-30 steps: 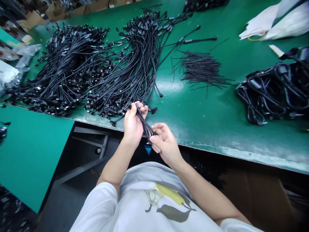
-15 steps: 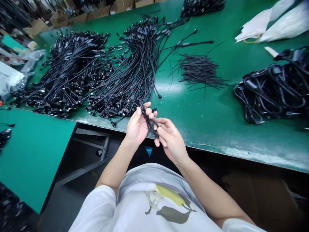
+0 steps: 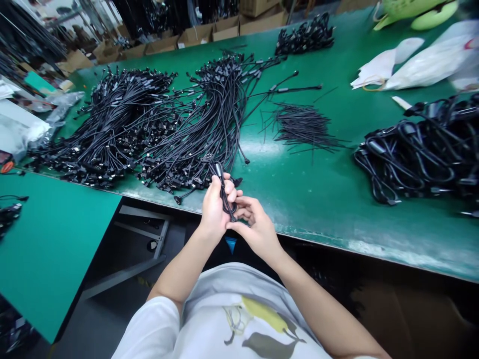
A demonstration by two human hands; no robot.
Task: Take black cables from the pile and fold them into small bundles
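The green table spans the view, with a broad heap of black cables on its left half. At the table's near edge both forearms angle inward. The left hand is curled round an upright folded black cable. The right hand, palm up, pinches its lower loop.

Your left hand and your right hand meet over the near edge of the table, both holding one cable. The right hand is just below the left one. Directly behind the left hand, and spreading to its left, the big pile of cables lies on the table. Behind the right hand, further away, lie the thin ties. Far to its right are the coiled cables, and behind those the bags. Left of your left hand stands a side table.
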